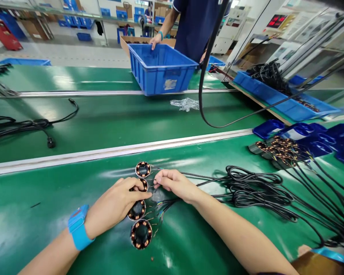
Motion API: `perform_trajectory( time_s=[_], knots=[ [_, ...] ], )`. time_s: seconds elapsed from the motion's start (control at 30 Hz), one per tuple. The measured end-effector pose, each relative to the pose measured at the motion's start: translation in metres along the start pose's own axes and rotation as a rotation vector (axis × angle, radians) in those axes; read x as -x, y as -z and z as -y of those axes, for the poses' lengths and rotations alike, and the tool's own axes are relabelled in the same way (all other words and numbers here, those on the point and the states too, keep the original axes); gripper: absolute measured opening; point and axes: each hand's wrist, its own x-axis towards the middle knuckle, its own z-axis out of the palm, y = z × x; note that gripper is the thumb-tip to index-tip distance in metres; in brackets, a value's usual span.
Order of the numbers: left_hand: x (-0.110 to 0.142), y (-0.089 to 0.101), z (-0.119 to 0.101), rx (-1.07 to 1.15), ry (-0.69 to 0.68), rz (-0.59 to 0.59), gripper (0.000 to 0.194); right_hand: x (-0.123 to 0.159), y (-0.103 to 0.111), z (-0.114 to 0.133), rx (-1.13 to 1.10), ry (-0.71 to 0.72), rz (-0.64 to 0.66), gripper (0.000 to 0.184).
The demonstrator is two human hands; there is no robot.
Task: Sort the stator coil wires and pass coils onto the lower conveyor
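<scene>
A column of ring-shaped motor stators with copper windings lies on the green bench; the top stator and bottom stator show fully. My left hand, with a blue strap at the wrist, grips the second stator from the top and partly covers it and the third stator. Just right of it, my right hand pinches a thin wire end of a black cable beside that stator's leads. Bare coloured wire ends of other cables lie below the right hand.
Coiled black cables and a cluster of stators lie to the right near dark blue trays. Across the bench a person holds a blue bin. Clear plastic lies before it. A black cord hangs in front.
</scene>
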Motion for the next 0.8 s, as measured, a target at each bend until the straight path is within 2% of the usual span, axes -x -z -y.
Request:
perform_trajectory(
  time_s=[0.1,0.2,0.33,0.4,0.47,0.57,0.7,0.8],
  knots=[
    [0.001,0.001,0.001,0.051,-0.023,-0.007,0.050,0.002,0.000,-0.002,-0.072,-0.050,0.032,0.043],
    [-0.001,0.005,0.003,0.108,-0.040,-0.080,0.037,0.010,0.006,0.010,0.093,0.018,0.056,0.039],
    [-0.015,0.012,0.009,-0.046,-0.052,-0.264,0.027,0.010,0.016,0.034,0.403,0.297,-0.255,0.027],
    [-0.027,0.013,0.013,-0.164,-0.085,-0.278,0.028,0.000,0.020,0.037,0.469,0.319,-0.286,0.026],
    [-0.038,0.012,0.015,-0.224,-0.112,-0.220,0.031,-0.012,0.022,0.034,0.465,0.250,-0.204,0.030],
    [-0.046,0.011,0.017,-0.229,-0.120,-0.113,0.032,-0.024,0.024,0.024,0.337,0.114,-0.091,0.037],
    [-0.047,0.012,0.019,-0.166,-0.131,-0.056,0.040,-0.027,0.024,0.017,0.153,0.001,-0.051,0.033],
    [-0.047,0.014,0.022,-0.117,-0.136,-0.023,0.045,-0.027,0.022,0.013,-0.019,-0.066,-0.049,0.039]
  ],
)
